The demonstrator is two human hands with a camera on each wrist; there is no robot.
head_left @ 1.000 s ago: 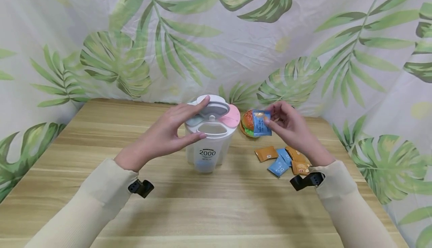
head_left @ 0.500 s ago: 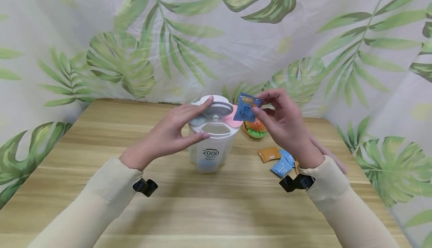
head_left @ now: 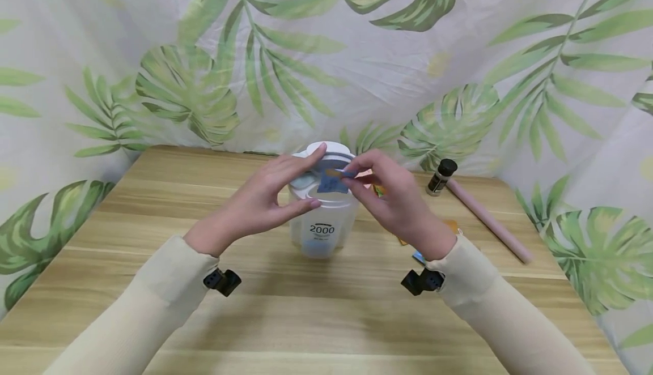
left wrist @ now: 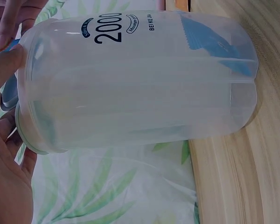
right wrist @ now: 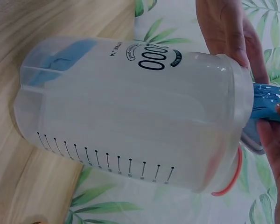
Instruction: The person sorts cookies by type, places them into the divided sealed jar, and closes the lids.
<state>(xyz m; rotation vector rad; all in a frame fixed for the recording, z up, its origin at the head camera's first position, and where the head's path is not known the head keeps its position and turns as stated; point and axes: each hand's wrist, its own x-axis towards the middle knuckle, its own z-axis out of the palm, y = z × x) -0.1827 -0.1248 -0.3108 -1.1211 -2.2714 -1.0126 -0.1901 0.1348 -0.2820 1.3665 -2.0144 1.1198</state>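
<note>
A translucent storage container marked 2000 stands upright on the table, one flap of its lid raised. My left hand grips the container's top, fingers against the raised flap and thumb on the front rim. Between the thumb and fingers of my right hand is a small blue packet, pinched just over the open mouth. The right wrist view has that blue packet at the rim. Another blue packet lies inside at the bottom, seen through the wall in the left wrist view.
Behind the right hand, a toy burger is mostly hidden. Blue packets and orange packets lie partly covered under the right forearm. A black-capped bottle and a pink rod are at the right. Leaf-print cloth hangs behind.
My right hand has carried the blue packet leftward from in front of the toy burger to over the container's mouth. The left hand keeps its hold on the container.
</note>
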